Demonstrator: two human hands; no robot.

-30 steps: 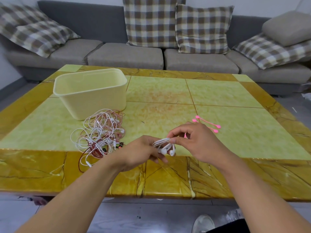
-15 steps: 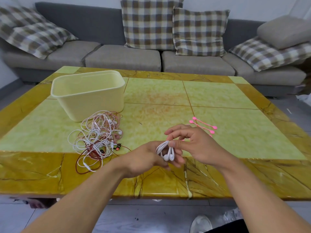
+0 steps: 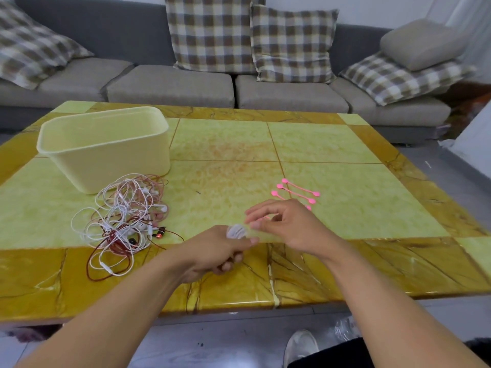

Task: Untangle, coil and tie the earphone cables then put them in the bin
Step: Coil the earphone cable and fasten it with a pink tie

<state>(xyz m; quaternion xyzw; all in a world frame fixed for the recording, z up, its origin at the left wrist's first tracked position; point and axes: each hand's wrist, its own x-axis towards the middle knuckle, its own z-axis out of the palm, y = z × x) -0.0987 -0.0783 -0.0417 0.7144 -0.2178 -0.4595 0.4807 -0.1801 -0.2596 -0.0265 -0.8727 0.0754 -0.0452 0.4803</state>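
My left hand (image 3: 212, 254) is closed around a small coil of white earphone cable (image 3: 236, 231), whose loops stick out above the fist, blurred by motion. Just to the right, my right hand (image 3: 285, 225) hovers with its fingers spread; a bit of pink shows under them, too blurred to identify. A tangled heap of white, pink and dark red earphone cables (image 3: 125, 216) lies on the table left of my hands. Behind that heap stands the pale yellow bin (image 3: 106, 148), with nothing visible inside. Several pink cable ties (image 3: 299, 191) lie on the table beyond my right hand.
The work surface is a low yellow and green marble-patterned table (image 3: 345, 197) whose front edge is close to me. A grey sofa (image 3: 172, 86) with checked cushions runs behind it. A white shoe (image 3: 300, 346) shows on the floor below.
My right hand has let go of the white coil and its fingers have spread. The coil now sits in my left fist alone. Both hands shifted slightly right.
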